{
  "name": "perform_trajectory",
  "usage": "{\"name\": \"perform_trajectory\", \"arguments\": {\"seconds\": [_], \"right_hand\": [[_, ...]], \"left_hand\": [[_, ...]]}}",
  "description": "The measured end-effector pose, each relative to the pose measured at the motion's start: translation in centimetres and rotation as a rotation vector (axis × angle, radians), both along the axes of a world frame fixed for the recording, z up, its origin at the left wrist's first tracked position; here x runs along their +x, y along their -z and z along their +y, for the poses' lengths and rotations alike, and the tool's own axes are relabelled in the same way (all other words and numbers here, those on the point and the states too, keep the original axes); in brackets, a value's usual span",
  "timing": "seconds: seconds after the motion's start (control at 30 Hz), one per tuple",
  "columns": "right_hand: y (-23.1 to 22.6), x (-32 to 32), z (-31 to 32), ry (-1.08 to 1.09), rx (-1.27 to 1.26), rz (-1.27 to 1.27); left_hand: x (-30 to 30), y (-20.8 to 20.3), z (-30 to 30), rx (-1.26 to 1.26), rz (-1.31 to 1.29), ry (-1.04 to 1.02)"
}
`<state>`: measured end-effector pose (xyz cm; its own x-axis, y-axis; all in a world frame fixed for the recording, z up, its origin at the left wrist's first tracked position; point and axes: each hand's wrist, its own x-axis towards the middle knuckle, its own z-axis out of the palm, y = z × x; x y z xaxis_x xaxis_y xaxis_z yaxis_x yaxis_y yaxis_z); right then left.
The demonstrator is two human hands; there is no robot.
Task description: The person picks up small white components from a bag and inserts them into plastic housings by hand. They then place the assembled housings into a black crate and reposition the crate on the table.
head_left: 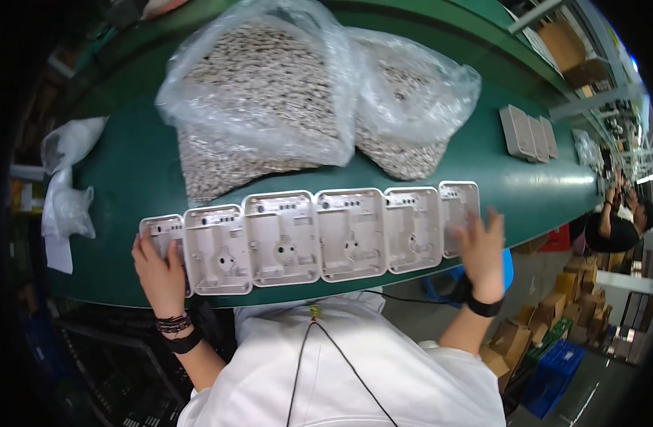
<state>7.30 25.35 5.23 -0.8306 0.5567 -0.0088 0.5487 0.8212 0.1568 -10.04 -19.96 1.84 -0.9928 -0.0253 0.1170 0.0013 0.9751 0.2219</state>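
A row of several off-white plastic housings point(281, 240) lies side by side near the table's front edge, their hollow insides with small holes and ribs facing up. At the left end, my left hand point(159, 274) rests on the leftmost housing point(164, 226), its fingers stretched over the left side and the thumb apart. My right hand point(481, 252) is at the right side of the rightmost housing point(456, 193), fingers spread and slightly blurred. It partly covers that housing; I cannot tell whether it touches it. Neither hand grips anything visible.
Behind the row, two clear plastic bags point(266, 92) point(405, 92) hold many small speckled parts on the green table point(127, 164). More housings point(517, 132) stand at the far right. Crumpled white bags point(70, 185) lie left. Cartons point(512, 331) and a blue crate point(552, 377) stand on the floor; a person point(622, 224) sits farther right.
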Motion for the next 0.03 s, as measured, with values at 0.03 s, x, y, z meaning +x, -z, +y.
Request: {"name": "perform_trajectory", "arguments": {"seconds": [0.03], "right_hand": [[0.12, -0.75, -0.23, -0.022, 0.001, 0.004]], "left_hand": [[-0.07, -0.09, -0.05, 0.001, 0.004, -0.022]]}}
